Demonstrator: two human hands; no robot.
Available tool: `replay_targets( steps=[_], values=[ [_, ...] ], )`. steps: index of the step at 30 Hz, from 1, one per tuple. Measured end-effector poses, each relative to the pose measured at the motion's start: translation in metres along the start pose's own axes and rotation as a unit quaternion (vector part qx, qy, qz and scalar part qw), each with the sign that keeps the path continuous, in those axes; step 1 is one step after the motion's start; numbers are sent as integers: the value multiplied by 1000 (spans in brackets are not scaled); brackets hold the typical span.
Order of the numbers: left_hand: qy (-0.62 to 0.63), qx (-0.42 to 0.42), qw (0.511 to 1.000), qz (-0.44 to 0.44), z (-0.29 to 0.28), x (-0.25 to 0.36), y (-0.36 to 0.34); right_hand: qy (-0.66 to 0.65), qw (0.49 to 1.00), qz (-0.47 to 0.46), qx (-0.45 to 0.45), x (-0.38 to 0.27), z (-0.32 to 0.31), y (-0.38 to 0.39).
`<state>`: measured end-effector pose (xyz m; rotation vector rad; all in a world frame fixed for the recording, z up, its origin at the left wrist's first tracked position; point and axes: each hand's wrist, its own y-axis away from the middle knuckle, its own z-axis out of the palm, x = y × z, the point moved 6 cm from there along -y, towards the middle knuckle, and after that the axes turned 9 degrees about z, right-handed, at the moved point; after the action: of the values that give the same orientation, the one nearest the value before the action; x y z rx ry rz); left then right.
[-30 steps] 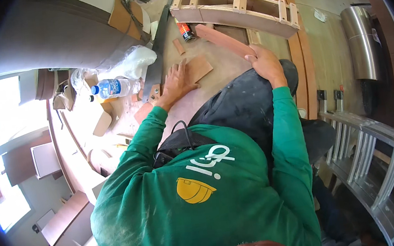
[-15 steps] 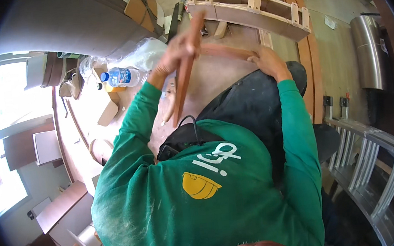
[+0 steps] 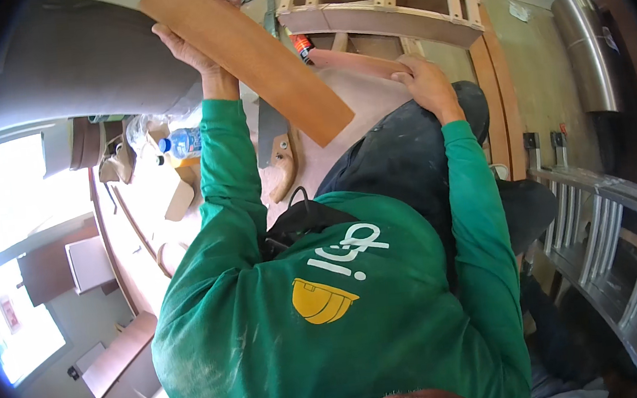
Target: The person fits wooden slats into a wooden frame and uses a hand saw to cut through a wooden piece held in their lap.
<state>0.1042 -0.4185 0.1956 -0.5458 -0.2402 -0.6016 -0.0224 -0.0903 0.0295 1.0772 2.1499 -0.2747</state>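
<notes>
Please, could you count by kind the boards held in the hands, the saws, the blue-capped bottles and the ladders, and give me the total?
Held boards: 2 (wide board in the left hand, narrow board in the right hand)
Saw: 1
Blue-capped bottle: 1, partly hidden
Ladder: 1
Total: 5

Bottle (image 3: pixel 184 143) & saw (image 3: pixel 273 130) L of R plank (image 3: pixel 359 63), ladder (image 3: pixel 601 190) far R.

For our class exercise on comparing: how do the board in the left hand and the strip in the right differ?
The board looks broad; the strip looks narrow. The board is orange-brown, the strip pinker. Both look wooden and slant down toward the picture's right.
</notes>
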Motion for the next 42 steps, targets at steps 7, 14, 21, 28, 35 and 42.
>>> replay_targets(
  steps=[7, 14, 21, 28, 35, 42],
  values=[
    [-225, -10, 974, -25, -13, -38, 30, -15, 999, 4, -44, 21, 13, -11],
    [-353, 209, 910, -59, -75, -50, 96, -44, 998, -3, -41, 23, 12, -7],
    [-333, 302, 891, -59, -130, -63, 147, -4, 997, 31, -71, 18, 9, -6],
    [-345, 272, 897, -43, -92, -79, 136, -26, 996, 66, 51, 20, -31, 5],
    [-303, 210, 927, -62, -10, -91, 135, -167, 980, 80, -68, -36, -82, 118],
    [-339, -244, 878, -233, 42, -161, 151, -346, 929, 119, 63, -12, -87, 156]
  ],
)
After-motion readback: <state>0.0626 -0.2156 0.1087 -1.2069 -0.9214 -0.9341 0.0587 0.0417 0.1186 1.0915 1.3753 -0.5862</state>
